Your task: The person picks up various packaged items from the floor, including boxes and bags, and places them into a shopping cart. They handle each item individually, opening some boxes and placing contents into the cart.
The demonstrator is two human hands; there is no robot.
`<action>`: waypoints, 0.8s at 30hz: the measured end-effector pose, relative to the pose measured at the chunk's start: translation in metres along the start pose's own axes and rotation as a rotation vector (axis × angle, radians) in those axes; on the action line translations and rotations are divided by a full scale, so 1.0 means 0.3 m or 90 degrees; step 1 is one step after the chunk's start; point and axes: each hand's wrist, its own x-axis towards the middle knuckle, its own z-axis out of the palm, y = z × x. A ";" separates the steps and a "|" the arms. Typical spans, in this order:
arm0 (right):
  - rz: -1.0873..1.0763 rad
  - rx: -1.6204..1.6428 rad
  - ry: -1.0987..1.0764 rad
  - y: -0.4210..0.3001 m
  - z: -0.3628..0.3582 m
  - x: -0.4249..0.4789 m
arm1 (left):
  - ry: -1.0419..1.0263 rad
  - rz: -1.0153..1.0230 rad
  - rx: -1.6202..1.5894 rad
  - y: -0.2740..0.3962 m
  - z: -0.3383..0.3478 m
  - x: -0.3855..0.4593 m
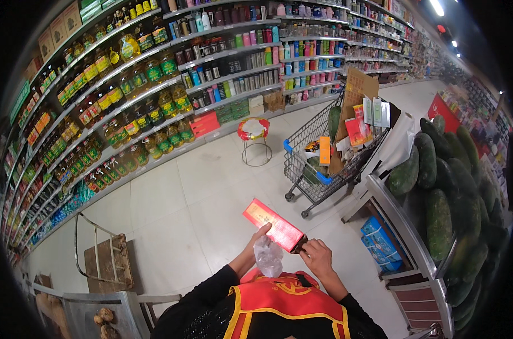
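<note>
A long red box with a gold printed panel [277,226] is held in front of my body, tilted down to the right. My left hand [258,239] grips its lower left side, thumb on top, and a crumpled clear plastic bag [268,256] hangs from the same hand. At the dark right end of the box is my right hand [317,255], its fingers curled at the edge; whether that end is unsealed cannot be made out. Below the box lies the red apron with yellow trim [290,294] that I wear over black sleeves.
Ahead stands a wire shopping cart [311,159] with cartons and cardboard. A stool [253,129] is left of it. Winter melons [438,220] are piled on a metal-edged stand at right. Bottled oil shelves [146,89] line the left; a flatbed trolley [108,262] stands lower left.
</note>
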 end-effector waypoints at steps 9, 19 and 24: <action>-0.049 0.040 -0.033 0.014 -0.132 -0.099 | 0.004 -0.012 0.026 -0.089 0.218 -0.029; -0.069 0.063 0.130 0.011 -0.101 -0.155 | -0.018 -0.065 -0.190 -0.161 0.189 0.030; 0.281 0.341 0.094 0.025 -0.054 -0.191 | 0.039 -0.037 -0.103 -0.186 0.176 0.034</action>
